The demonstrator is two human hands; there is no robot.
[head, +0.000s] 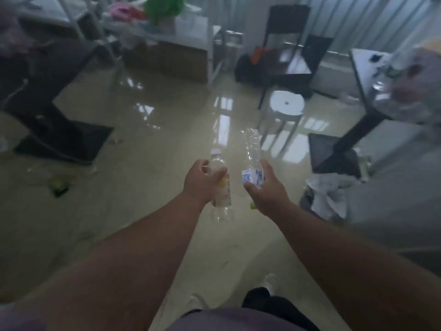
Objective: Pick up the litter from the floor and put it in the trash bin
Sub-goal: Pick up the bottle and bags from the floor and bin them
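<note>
Evidently carrying, both hands are loaded: the left hand (202, 179) wraps a clear capped plastic bottle (220, 185), the right hand (265, 187) grips a crumpled blue-labelled bottle (251, 158); the paper-stuffed trash bin (322, 199) waits at centre right.

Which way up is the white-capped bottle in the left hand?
Upright, slightly tilted. The white-capped bottle has its cap at the top and clear base below the left hand.
</note>
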